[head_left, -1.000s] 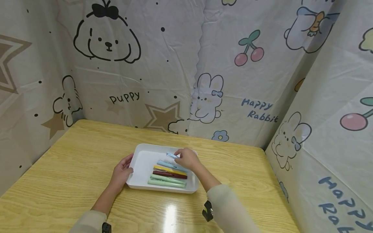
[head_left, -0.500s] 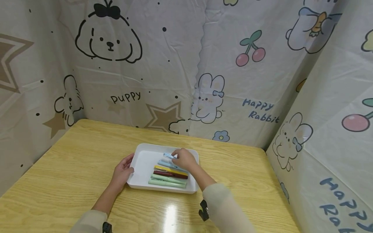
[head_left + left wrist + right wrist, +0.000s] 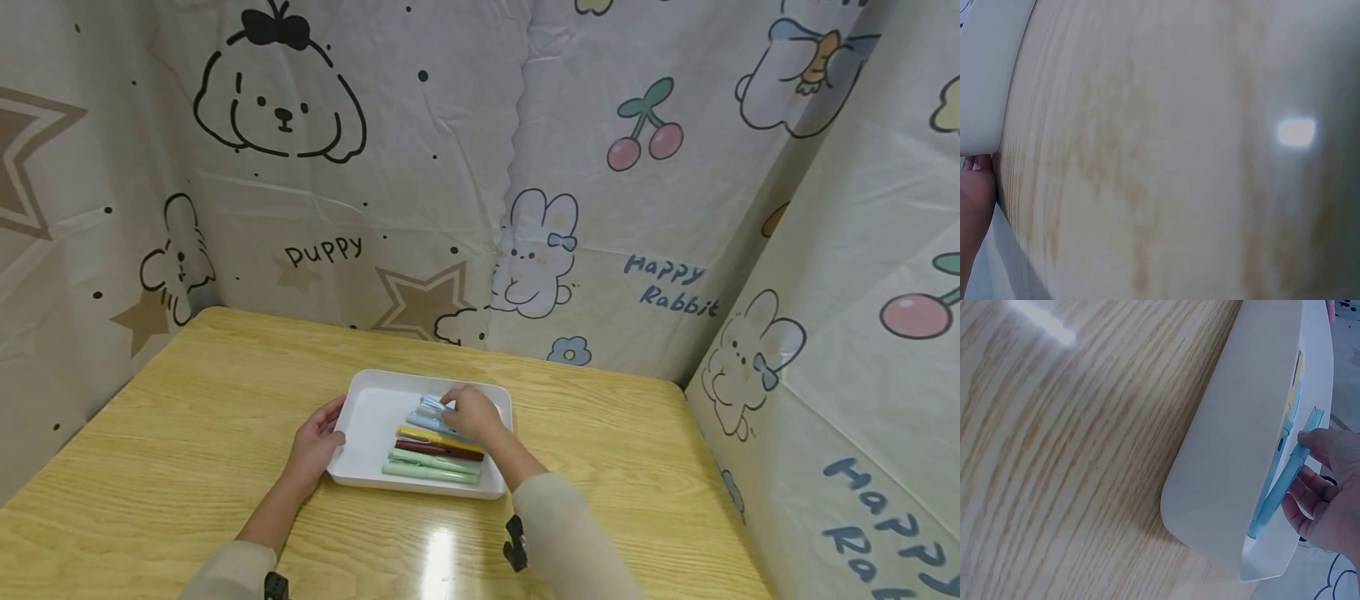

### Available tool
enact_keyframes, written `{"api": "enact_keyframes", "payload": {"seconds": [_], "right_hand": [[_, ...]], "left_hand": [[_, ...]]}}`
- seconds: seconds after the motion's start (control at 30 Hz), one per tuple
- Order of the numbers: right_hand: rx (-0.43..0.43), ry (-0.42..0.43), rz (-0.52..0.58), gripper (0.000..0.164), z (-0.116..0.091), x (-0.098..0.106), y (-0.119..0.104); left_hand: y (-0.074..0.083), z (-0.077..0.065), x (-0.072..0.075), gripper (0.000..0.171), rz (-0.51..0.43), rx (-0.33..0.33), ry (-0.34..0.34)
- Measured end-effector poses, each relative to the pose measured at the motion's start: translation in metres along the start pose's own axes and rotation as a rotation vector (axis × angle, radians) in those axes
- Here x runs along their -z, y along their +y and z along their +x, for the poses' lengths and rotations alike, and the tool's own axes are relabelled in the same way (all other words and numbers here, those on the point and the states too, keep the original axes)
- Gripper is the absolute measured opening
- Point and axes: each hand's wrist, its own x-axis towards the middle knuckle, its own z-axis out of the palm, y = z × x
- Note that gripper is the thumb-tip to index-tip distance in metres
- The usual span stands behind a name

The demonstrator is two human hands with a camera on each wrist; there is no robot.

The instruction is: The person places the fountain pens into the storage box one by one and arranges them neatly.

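A white tray lies on the table. My left hand grips its left side, thumb over the rim and fingers along the outer wall. Inside the tray's far right part, my right hand pinches a light blue pen between thumb and fingers. In the right wrist view this pen slants, its lower end close to the tray floor. Beside it lies another light blue pen. Nearer the front follow a yellow pen, a dark red pen and two pale green pens, roughly parallel.
The wooden table extends around the tray on all sides. A printed curtain hangs behind the table and along its sides. Dark clips sit at both sleeves.
My right hand has moved slightly left and nearer the front with the light blue pen, closer to the other blue pen. The left hand keeps its grip on the tray.
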Motion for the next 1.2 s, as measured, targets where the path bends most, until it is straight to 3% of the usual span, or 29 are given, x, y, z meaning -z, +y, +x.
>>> {"api": "enact_keyframes", "payload": {"seconds": [1.2], "right_hand": [[-0.036,0.009,0.008,0.024,0.0038,-0.0103,-0.0061]], "left_hand": [[0.0026,-0.002,-0.0006,0.067,-0.004,0.009,0.0]]}}
